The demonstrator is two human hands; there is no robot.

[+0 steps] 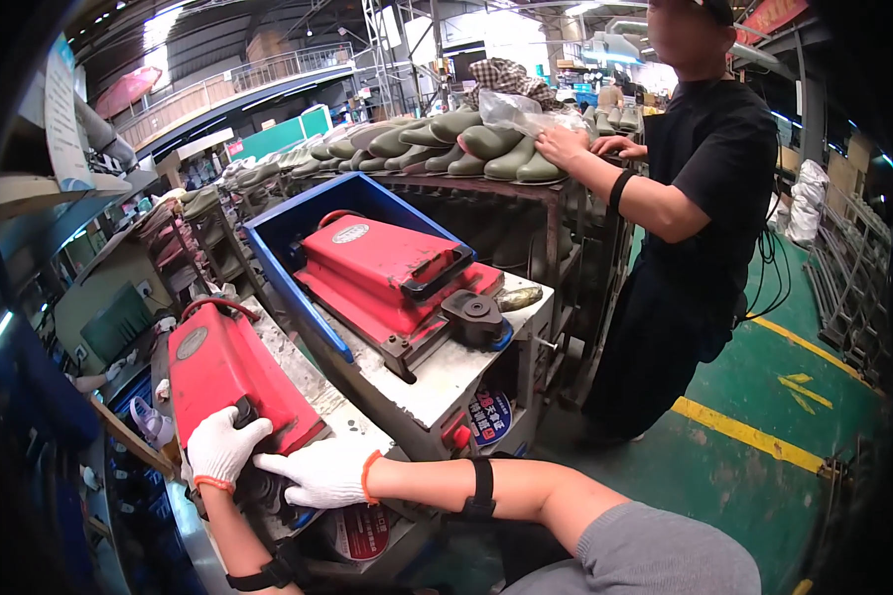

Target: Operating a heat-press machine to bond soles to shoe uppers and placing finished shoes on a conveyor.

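In front of me at the left stands a red press-like machine (223,362) with a sloped cover and an oval plate. My left hand (226,451), in a white knit glove with an orange cuff, is closed round the black handle (246,409) at the cover's near end. My right hand (325,474), gloved alike, reaches in from the right with its fingers stretched out and apart. They are at the black block (260,488) below the handle; whether they touch it I cannot tell. The gloves partly hide that block.
A second red machine (377,268) with a black handle stands right of mine, inside a blue guard (298,307). Behind it, green rubber boots (466,144) lie piled on a rack. A person in black (704,198) stands at right, hands on a clear plastic bag (511,111).
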